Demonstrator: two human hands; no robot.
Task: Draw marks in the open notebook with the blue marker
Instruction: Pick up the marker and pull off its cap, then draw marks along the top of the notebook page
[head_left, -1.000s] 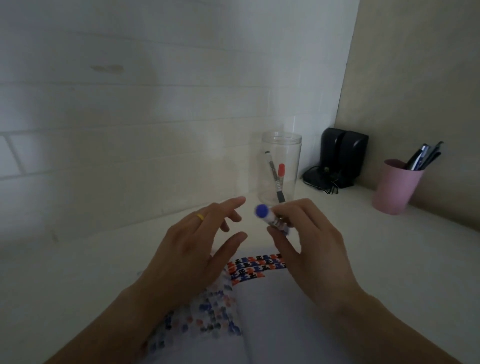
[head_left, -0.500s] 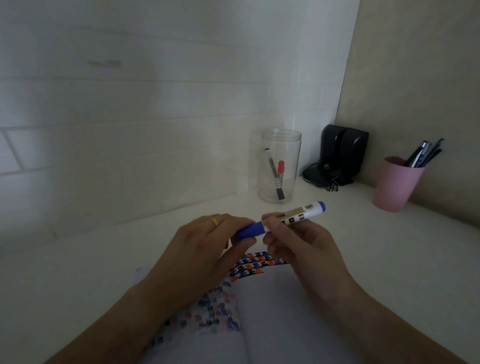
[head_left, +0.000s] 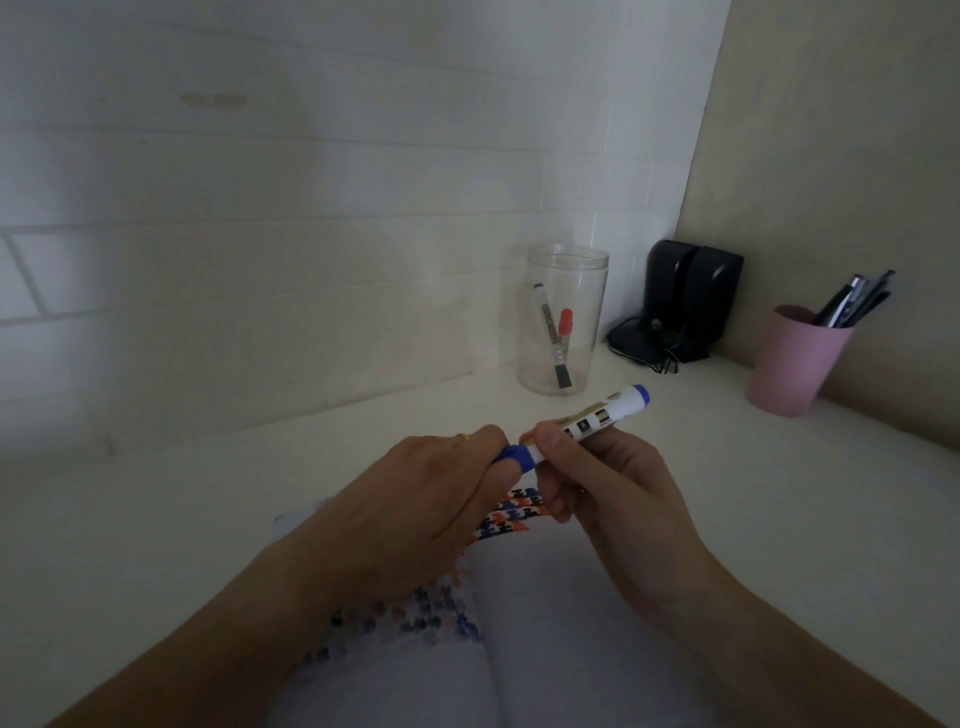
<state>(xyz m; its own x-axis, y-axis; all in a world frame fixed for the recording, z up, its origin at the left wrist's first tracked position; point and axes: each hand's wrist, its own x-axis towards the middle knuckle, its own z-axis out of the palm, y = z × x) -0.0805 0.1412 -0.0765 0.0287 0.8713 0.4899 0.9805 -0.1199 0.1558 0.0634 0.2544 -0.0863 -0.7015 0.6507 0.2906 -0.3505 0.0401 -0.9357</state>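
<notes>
White pages of the open notebook (head_left: 561, 623) fill the near edge of the pale worktop (head_left: 779, 493), the left page crowded with small blue, orange and black marks, the right page largely bare. Both forearms reach over it. Above the top of the pages, the left hand (head_left: 415, 514), with a thin gold ring (head_left: 462, 437), has its fingers (head_left: 491, 441) clenched round the blue cap (head_left: 517, 457) at the near end of the blue marker (head_left: 597, 418). The right hand (head_left: 608, 499) grips the white, labelled barrel just beside the cap, thumb on top, fingers curled beneath. The marker is held clear of the paper, slanting up and to the right, its blue far end free. Further back a clear plastic jar (head_left: 563, 319) stands near the tiled wall (head_left: 260, 208), holding two markers, one red-capped. To its right sit black speakers (head_left: 691, 299) in the corner, and a pink cup (head_left: 792, 358) of pens.
</notes>
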